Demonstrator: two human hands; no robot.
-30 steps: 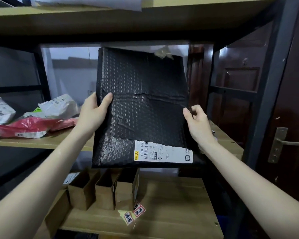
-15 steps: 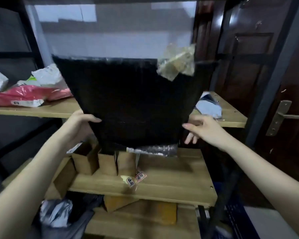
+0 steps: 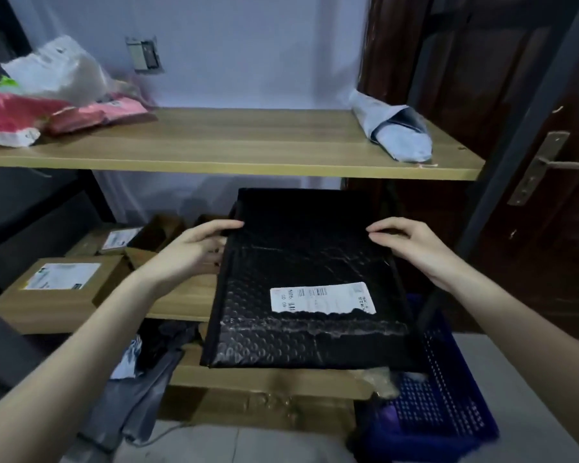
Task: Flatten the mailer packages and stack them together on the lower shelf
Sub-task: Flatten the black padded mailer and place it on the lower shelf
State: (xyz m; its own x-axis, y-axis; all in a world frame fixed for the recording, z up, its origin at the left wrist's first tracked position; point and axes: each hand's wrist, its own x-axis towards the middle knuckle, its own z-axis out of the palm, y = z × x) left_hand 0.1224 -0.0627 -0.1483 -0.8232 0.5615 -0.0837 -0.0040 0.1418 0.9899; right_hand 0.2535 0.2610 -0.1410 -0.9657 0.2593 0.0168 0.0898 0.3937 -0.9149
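A pale wall [image 3: 248, 45] backs a dark metal rack with wooden shelves, and a dark brown door [image 3: 532, 95] with a metal handle [image 3: 542, 165] stands at the right. On the upper shelf [image 3: 231, 142] a heap of red and white poly bags [image 3: 54, 95] lies at the left end and a grey folded mailer [image 3: 395, 132] lies at the right end, well apart from the heap. The black bubble mailer [image 3: 308, 279], with a white shipping label [image 3: 321, 297] on its near half, is held flat and roughly level in front of the lower shelf [image 3: 181, 299], its far edge reaching in under the upper shelf and its near edge hanging out past the shelf's front. The left hand [image 3: 194, 252] has its grip on the mailer's left edge, thumb on top and fingers underneath. The right hand [image 3: 411, 245] has its grip on the right edge near the far corner, fingertips curled onto the top face. Whether the mailer's underside touches the lower shelf cannot be told. Cardboard boxes [image 3: 61, 289] with white labels sit at the left of the lower shelf, just beside the left forearm. Below, grey plastic bags [image 3: 141, 372] spill over the bottom level, and a blue perforated basket [image 3: 442, 406] stands on the floor at the right, partly under the mailer's near right corner.
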